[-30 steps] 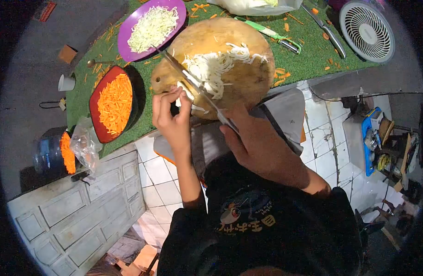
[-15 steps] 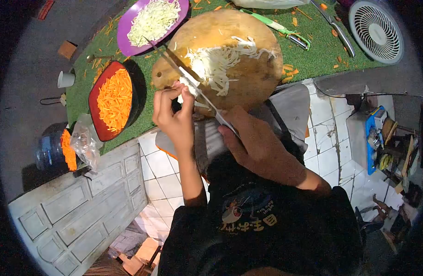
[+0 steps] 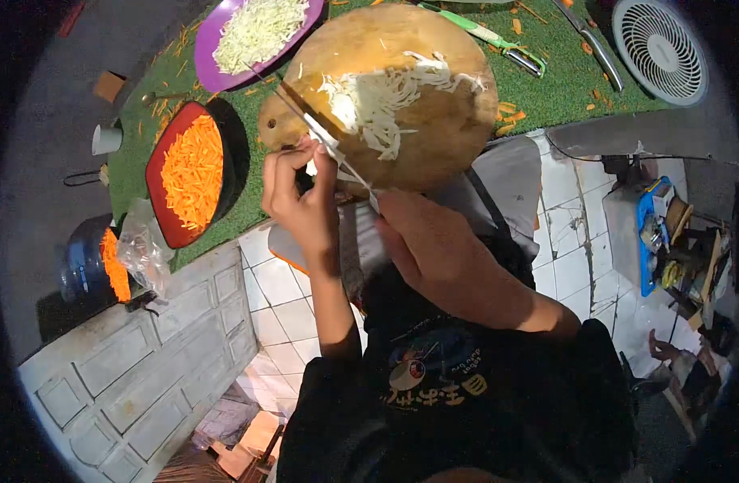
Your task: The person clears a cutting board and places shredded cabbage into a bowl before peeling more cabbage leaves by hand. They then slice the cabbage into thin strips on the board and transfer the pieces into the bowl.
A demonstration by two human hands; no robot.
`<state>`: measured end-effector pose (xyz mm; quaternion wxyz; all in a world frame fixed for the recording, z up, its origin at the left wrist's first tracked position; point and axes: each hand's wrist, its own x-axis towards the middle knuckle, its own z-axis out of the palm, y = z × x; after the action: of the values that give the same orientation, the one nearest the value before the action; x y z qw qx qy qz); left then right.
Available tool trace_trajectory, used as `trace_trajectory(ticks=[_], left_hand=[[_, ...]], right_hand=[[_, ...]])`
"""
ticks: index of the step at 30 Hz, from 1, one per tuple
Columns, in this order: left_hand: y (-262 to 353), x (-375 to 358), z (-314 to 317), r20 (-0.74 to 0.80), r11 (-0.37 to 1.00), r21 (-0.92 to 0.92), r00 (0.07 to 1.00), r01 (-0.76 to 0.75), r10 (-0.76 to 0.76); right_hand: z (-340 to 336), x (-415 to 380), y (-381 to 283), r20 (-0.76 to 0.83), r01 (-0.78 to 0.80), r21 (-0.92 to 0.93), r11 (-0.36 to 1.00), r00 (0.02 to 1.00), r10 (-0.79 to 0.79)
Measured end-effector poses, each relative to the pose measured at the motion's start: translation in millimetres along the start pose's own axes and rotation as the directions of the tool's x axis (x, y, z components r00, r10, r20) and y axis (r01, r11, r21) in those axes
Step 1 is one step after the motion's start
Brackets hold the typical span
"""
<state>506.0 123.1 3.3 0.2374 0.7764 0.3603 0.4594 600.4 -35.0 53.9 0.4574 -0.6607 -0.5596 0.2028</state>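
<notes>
My left hand [image 3: 301, 189] is closed on a small white piece of cabbage [image 3: 311, 167] at the lower left edge of the round wooden cutting board [image 3: 450, 153]. My right hand [image 3: 426, 233] grips the handle of a long knife [image 3: 352, 171], whose blade lies against the cabbage and points up and left across the board. Shredded cabbage [image 3: 381, 105] is spread over the middle of the board. Beyond the knife tip stands a purple plate [image 3: 204, 60] with more shredded cabbage.
A red bowl [image 3: 162, 161] of orange strips stands left, near a plastic bag [image 3: 144, 249] and a dark container [image 3: 84, 266]. Behind right lie a green peeler [image 3: 478, 30], another knife [image 3: 601, 60] and a white slotted basket [image 3: 663, 52]. A person [image 3: 695, 374] is at far right.
The view has shifted slightly, so the board and plate appear a little further up and left. My right hand and the knife handle have moved slightly left. Both hands keep their hold.
</notes>
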Motion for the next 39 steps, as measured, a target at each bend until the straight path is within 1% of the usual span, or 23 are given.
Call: trace_trajectory(ticks=[2,4,5,7,8,10,11,13,14,16,17,20,22,23,25,26,28,29,31,35,36,38,39], left_hand=[[-2,-1,0,-0.003,1.000,-0.003,1.000,-0.010,0.010],[-2,0,-1,0.003,0.999,0.013,0.999,-0.038,0.038],[-3,-1,-1,0.007,0.999,0.013,0.999,-0.034,0.034],[-5,-3,1,-0.029,0.999,-0.023,0.999,-0.028,0.028],[-4,-2,1,-0.028,0.999,-0.025,0.999,-0.029,0.028],[-1,-1,0,-0.032,0.998,-0.043,0.999,-0.037,0.036],[1,-1,-1,-0.038,0.998,-0.044,0.999,-0.041,0.039],[5,1,-2,-0.010,0.999,0.040,1.000,0.001,0.000],[5,2,-2,-0.019,0.999,0.034,1.000,-0.008,0.009],[1,2,0,-0.041,0.992,0.048,0.992,-0.114,0.116],[1,3,2,-0.049,0.990,0.030,0.989,-0.140,0.141],[3,0,3,-0.086,0.994,0.014,0.990,-0.110,0.111],[7,-1,1,-0.073,0.996,0.016,0.994,-0.085,0.086],[8,-1,1,-0.058,0.998,0.020,0.996,-0.063,0.064],[4,0,-1,-0.041,0.997,0.023,0.997,-0.072,0.073],[2,0,-2,-0.020,0.996,0.025,0.997,-0.080,0.081],[1,-1,-3,-0.020,0.993,0.033,0.993,-0.113,0.114],[2,-1,-4,-0.017,0.989,0.037,0.990,-0.142,0.143],[5,-1,-5,-0.010,0.990,0.035,0.991,-0.135,0.136],[7,-2,-6,0.005,0.991,0.062,0.993,-0.118,0.118],[7,-3,-6,0.010,0.991,0.065,0.993,-0.118,0.118],[9,-4,-4,-0.013,0.998,0.029,0.999,-0.049,0.050],[11,-4,-4,-0.008,0.998,0.030,0.999,-0.050,0.050]], right_hand=[[3,5,-1,-0.030,0.021,0.033,0.999,0.999,-0.020],[-3,15,-12,0.135,-0.134,0.014,0.991,0.982,0.131],[-4,20,-17,0.137,-0.139,0.014,0.990,0.981,0.136],[-5,30,-21,0.243,-0.223,-0.075,0.972,0.941,0.235],[-4,32,-18,0.242,-0.224,-0.075,0.972,0.941,0.236],[0,36,-12,0.186,-0.083,-0.059,0.995,0.978,0.092],[3,35,-9,0.185,-0.076,-0.061,0.995,0.979,0.086],[4,34,-4,0.087,-0.035,-0.026,0.999,0.996,0.037],[0,35,-3,0.081,-0.024,-0.034,0.999,0.996,0.027],[-9,35,-2,0.116,-0.083,0.015,0.996,0.990,0.080],[-12,30,-1,0.111,-0.076,0.009,0.997,0.991,0.075],[-18,16,0,0.020,0.011,-0.054,0.998,1.000,-0.010],[-28,15,-4,0.123,-0.125,-0.005,0.992,0.985,0.125],[-30,15,-5,0.124,-0.123,-0.005,0.992,0.985,0.122],[-33,16,-7,0.176,-0.185,-0.057,0.981,0.965,0.192],[-33,16,-6,0.176,-0.181,-0.055,0.982,0.966,0.188],[-33,17,-2,0.073,-0.148,-0.057,0.987,0.986,0.152],[-32,17,0,0.072,-0.145,-0.054,0.988,0.986,0.148],[-30,16,3,-0.036,-0.027,-0.040,0.999,0.999,0.026],[-23,11,-3,-0.010,-0.038,-0.012,0.999,0.999,0.038],[-19,9,-4,-0.032,-0.016,0.008,1.000,0.999,0.016],[-14,6,-4,-0.060,0.005,0.032,0.999,0.998,-0.003],[-13,5,-4,-0.070,0.029,0.040,0.999,0.997,-0.026]])
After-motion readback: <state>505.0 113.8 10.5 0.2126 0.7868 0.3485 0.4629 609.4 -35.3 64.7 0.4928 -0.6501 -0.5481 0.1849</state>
